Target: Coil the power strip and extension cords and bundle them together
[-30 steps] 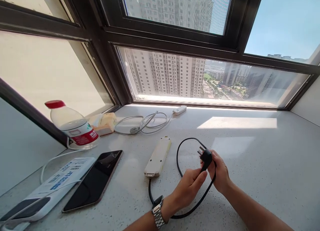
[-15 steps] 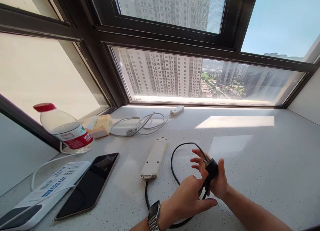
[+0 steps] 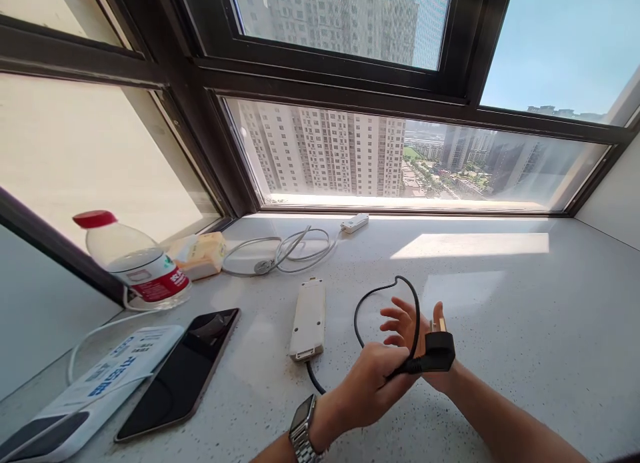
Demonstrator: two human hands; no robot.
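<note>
My left hand (image 3: 367,389), with a watch (image 3: 303,419) on its wrist, is closed around a black power cord (image 3: 356,316) just behind the plug. The black plug (image 3: 440,351) sticks out to the right of the fist, its metal prongs pointing up. Behind it, my right hand (image 3: 406,324) is turned palm up with fingers spread; whether the palm touches the plug I cannot tell. A loop of cord rises above both hands. Left of them, a white power strip (image 3: 307,319) lies on the speckled countertop (image 3: 540,329), the cord leaving its near end.
On the left lie a dark-screened tablet or phone (image 3: 183,373) and a white printed box (image 3: 107,376). A red-capped bottle (image 3: 145,266) stands beside a tissue pack (image 3: 203,255). A coiled white cable (image 3: 327,249) with a small white block (image 3: 355,223) lies near the window frame (image 3: 340,93).
The plug has moved right and lower, and its prongs have swung upward. My left hand now grips the cord behind the plug. The power strip has shifted and turned slightly.
</note>
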